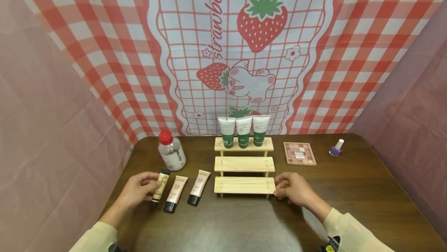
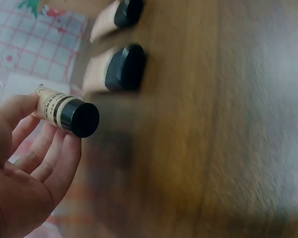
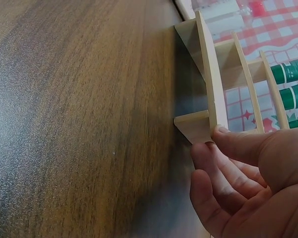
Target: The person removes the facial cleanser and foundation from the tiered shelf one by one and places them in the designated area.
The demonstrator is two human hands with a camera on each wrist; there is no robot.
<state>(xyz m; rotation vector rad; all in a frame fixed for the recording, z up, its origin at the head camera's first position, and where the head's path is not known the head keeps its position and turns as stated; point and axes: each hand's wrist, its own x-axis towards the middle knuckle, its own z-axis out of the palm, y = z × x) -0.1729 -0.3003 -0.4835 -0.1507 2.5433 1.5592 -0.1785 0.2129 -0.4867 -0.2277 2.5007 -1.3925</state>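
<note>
My left hand pinches a small gold cosmetic tube between thumb and fingers. Its black cap points toward the camera in the left wrist view. Just right of it, two beige BB cream tubes with black caps lie on the table. With thumb and fingertips, my right hand grips the right end of the lowest step of a three-tier wooden display stand. Three white and green tubes stand upside down on the top tier, on their green caps.
A clear bottle with a red cap stands behind the left hand. An eyeshadow palette lies right of the stand, and a purple nail polish bottle stands farther right. Patterned cloth hangs behind the dark wooden table.
</note>
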